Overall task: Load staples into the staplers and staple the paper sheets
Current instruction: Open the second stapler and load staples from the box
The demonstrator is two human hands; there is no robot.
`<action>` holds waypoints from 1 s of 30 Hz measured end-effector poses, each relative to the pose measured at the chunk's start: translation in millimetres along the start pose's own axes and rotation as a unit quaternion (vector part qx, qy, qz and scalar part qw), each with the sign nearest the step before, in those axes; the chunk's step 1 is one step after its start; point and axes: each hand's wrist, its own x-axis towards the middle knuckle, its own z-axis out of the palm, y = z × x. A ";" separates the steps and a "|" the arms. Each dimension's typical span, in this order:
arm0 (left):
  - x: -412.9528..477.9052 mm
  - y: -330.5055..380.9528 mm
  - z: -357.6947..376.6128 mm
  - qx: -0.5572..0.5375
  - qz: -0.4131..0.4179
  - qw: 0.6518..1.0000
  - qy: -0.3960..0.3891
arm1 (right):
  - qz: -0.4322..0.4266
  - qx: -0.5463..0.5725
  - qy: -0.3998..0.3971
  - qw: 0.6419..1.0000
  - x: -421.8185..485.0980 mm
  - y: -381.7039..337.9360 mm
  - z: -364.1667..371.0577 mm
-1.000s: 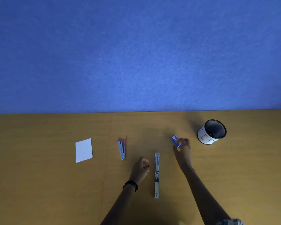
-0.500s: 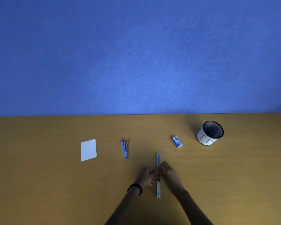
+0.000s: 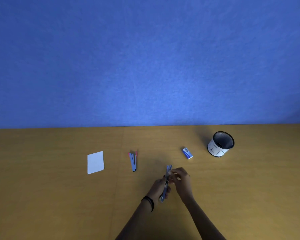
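Both hands closed on the long grey stapler (image 3: 166,183), lifted off the wooden desk (image 3: 59,196) near the middle of the scene. Left hand (image 3: 160,187), a dark band at its wrist, wrapped around the near half. Right hand (image 3: 180,179) pinching the far half, fingertips just below the stapler's far tip. Stapler tilted, far end leaning slightly right; open or folded shut, too blurred to tell.

Farther and to the right, well apart from the hands: a small blue-and-white staple box (image 3: 187,153) lying flat on the desk. Beyond it, farther right, a black mesh cup (image 3: 221,143) with a white label, tipped toward the camera. To the left of the hands, a second stapler (image 3: 133,161), grey with pink tips, spread open in a narrow V and untouched. Farther left again, a small stack of white paper sheets (image 3: 95,162), lying square with no stapler near it.

Judging by this layout: early in the task. Probably loading or closing the first stapler; no staples visible in either hand. Left to do, as far as visible: loading the pink-tipped stapler and stapling the sheets.
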 end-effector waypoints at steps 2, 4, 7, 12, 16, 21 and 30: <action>0.8 4.9 1.5 -0.023 -0.017 1.000 0.007 | 0.002 0.001 0.021 1.000 0.0 -1.5 1.2; 0.3 9.0 3.8 -0.049 -0.035 0.998 0.010 | 0.005 0.003 0.043 0.999 0.1 -4.5 1.8; -2.4 13.8 8.9 -0.071 -0.053 0.996 0.012 | 0.008 0.002 0.055 0.998 3.5 -7.3 -0.1; -7.5 12.0 11.6 -0.036 -0.046 0.998 0.020 | 0.028 -0.028 0.014 0.999 10.1 -8.1 -4.5; -11.0 4.8 10.5 -0.010 -0.031 0.999 0.006 | 0.048 -0.073 -0.010 0.996 14.3 -2.7 -6.6; -9.0 -2.0 9.8 0.010 -0.040 0.999 0.000 | 0.061 -0.118 -0.040 0.990 17.4 6.1 -7.1; -3.1 7.0 9.2 -0.092 -0.033 0.995 0.012 | -0.031 -0.211 -0.068 0.975 18.1 -2.4 -14.4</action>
